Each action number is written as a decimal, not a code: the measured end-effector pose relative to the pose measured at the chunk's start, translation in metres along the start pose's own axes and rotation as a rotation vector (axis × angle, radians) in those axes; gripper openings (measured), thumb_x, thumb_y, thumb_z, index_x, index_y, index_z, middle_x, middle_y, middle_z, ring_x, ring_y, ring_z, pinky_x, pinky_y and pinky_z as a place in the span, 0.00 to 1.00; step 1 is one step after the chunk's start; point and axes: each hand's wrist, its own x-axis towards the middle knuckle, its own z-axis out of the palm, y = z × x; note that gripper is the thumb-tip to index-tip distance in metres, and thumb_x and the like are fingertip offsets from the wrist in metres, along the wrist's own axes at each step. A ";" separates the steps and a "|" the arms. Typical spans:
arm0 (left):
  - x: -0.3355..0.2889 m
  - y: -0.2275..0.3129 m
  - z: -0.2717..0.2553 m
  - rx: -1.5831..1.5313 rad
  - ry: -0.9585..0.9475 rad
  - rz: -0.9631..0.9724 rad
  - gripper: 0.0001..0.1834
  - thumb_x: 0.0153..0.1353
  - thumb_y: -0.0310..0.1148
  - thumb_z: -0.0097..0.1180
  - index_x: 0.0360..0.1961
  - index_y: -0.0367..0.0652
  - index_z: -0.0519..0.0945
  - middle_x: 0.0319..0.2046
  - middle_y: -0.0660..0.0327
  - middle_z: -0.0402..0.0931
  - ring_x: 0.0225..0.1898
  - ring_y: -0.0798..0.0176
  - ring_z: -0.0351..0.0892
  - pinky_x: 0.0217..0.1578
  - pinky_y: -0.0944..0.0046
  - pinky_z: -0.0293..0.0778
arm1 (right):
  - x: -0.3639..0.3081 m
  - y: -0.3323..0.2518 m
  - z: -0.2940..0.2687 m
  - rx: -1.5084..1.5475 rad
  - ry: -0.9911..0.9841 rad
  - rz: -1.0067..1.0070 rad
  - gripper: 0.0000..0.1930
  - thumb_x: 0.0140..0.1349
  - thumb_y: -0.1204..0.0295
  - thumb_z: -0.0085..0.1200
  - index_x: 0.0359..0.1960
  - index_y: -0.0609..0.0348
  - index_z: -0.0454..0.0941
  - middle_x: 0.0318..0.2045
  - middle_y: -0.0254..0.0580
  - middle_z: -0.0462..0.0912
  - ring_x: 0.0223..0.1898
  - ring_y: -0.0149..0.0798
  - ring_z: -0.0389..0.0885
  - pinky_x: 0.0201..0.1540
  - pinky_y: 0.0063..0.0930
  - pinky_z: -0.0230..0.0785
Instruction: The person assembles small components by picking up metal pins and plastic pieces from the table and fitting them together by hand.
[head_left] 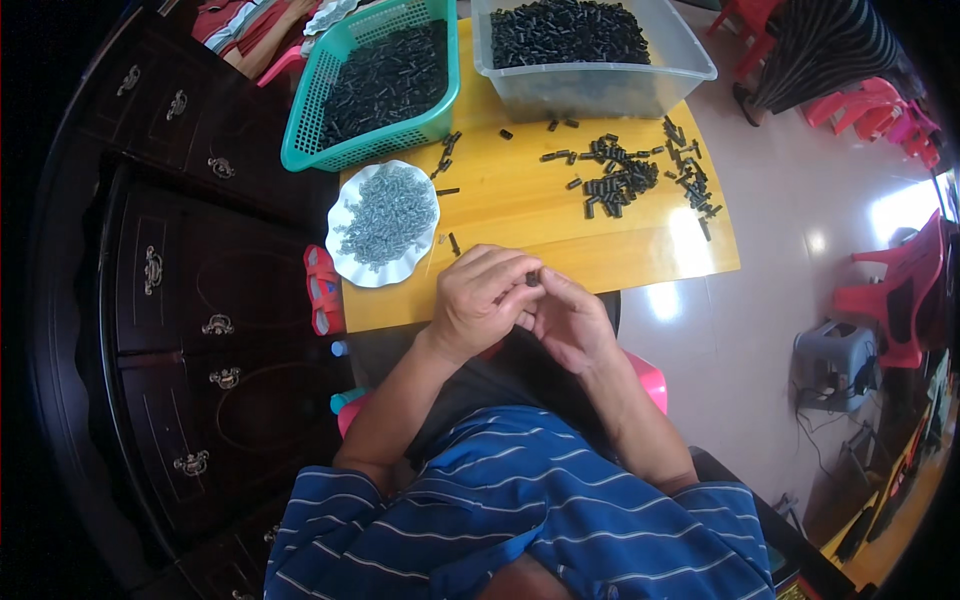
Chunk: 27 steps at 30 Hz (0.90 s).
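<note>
Just over the near edge of the yellow table (480, 300), my two hands meet at the fingertips. A small black cylindrical piece (532, 278) is pinched between them, partly covered by fingers. My left hand (480, 295) has its thumb and curled fingers closed on it. My right hand (572, 318) grips the same piece from the other side. Left of my hands stands a white scalloped plate (340, 215) heaped with small clear screw-like pieces (388, 215). A pile of loose black cylindrical pieces (620, 180) lies on the table beyond my right hand.
At the table's far side stand a green mesh basket (300, 140) and a translucent plastic bin (600, 90), both holding many black pieces. Dark drawers (160, 270) line the left. Red chairs (905, 285) and a grey stool (838, 350) are on the right. Another person (825, 55) is at upper right.
</note>
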 end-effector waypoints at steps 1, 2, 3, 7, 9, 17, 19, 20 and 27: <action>0.000 0.000 0.000 -0.009 0.005 -0.011 0.18 0.44 0.21 0.72 0.40 0.38 0.85 0.35 0.56 0.85 0.35 0.53 0.83 0.36 0.60 0.79 | 0.000 0.000 0.000 -0.007 0.003 0.002 0.18 0.74 0.61 0.51 0.55 0.60 0.78 0.51 0.44 0.83 0.52 0.38 0.82 0.58 0.36 0.72; 0.000 0.000 0.000 -0.017 0.010 -0.022 0.17 0.45 0.22 0.71 0.40 0.40 0.84 0.34 0.57 0.84 0.35 0.53 0.83 0.35 0.59 0.79 | 0.000 -0.001 0.001 -0.014 0.006 0.003 0.18 0.74 0.60 0.51 0.55 0.60 0.78 0.50 0.44 0.84 0.52 0.38 0.82 0.58 0.36 0.72; 0.001 0.000 -0.001 -0.014 0.012 -0.022 0.17 0.45 0.22 0.71 0.40 0.40 0.84 0.34 0.57 0.84 0.35 0.53 0.83 0.35 0.59 0.79 | 0.000 -0.001 0.002 -0.014 0.004 0.005 0.18 0.74 0.60 0.51 0.55 0.60 0.78 0.50 0.44 0.84 0.52 0.38 0.82 0.58 0.36 0.72; 0.000 0.000 -0.003 -0.038 -0.019 -0.058 0.18 0.45 0.22 0.72 0.40 0.40 0.84 0.33 0.57 0.84 0.33 0.54 0.82 0.35 0.59 0.79 | -0.001 -0.001 0.007 -0.044 0.030 -0.003 0.16 0.73 0.62 0.51 0.53 0.61 0.79 0.49 0.42 0.84 0.51 0.37 0.82 0.57 0.36 0.71; -0.001 0.000 -0.006 -0.042 -0.045 -0.074 0.18 0.45 0.23 0.72 0.41 0.40 0.84 0.32 0.57 0.83 0.33 0.54 0.82 0.35 0.59 0.79 | -0.003 -0.001 0.007 -0.066 0.027 -0.005 0.16 0.73 0.62 0.51 0.52 0.61 0.80 0.48 0.41 0.84 0.51 0.36 0.82 0.57 0.36 0.71; 0.001 0.005 -0.016 0.035 -0.120 -0.046 0.19 0.44 0.23 0.71 0.41 0.39 0.85 0.33 0.56 0.84 0.34 0.52 0.83 0.36 0.58 0.79 | -0.005 0.003 0.007 -0.198 0.070 -0.034 0.14 0.72 0.62 0.53 0.48 0.60 0.83 0.43 0.37 0.86 0.46 0.31 0.82 0.53 0.30 0.71; 0.001 0.004 -0.016 0.067 -0.115 -0.029 0.19 0.44 0.23 0.70 0.41 0.39 0.85 0.32 0.56 0.84 0.34 0.51 0.83 0.36 0.58 0.79 | -0.003 0.006 0.003 -0.217 0.077 -0.037 0.14 0.73 0.62 0.53 0.48 0.60 0.83 0.43 0.37 0.86 0.46 0.31 0.82 0.53 0.30 0.71; 0.001 0.004 -0.017 0.083 -0.130 -0.035 0.18 0.45 0.24 0.70 0.41 0.40 0.85 0.33 0.56 0.84 0.34 0.51 0.83 0.36 0.58 0.79 | -0.002 0.006 0.003 -0.237 0.087 -0.039 0.14 0.73 0.62 0.53 0.47 0.59 0.83 0.42 0.36 0.86 0.46 0.30 0.82 0.53 0.29 0.71; -0.002 0.005 -0.025 0.158 -0.265 -0.080 0.16 0.48 0.27 0.69 0.41 0.41 0.84 0.34 0.55 0.84 0.35 0.50 0.84 0.35 0.56 0.79 | -0.003 0.008 0.003 -0.332 0.066 -0.028 0.15 0.74 0.62 0.52 0.47 0.60 0.83 0.42 0.36 0.86 0.45 0.30 0.82 0.52 0.28 0.72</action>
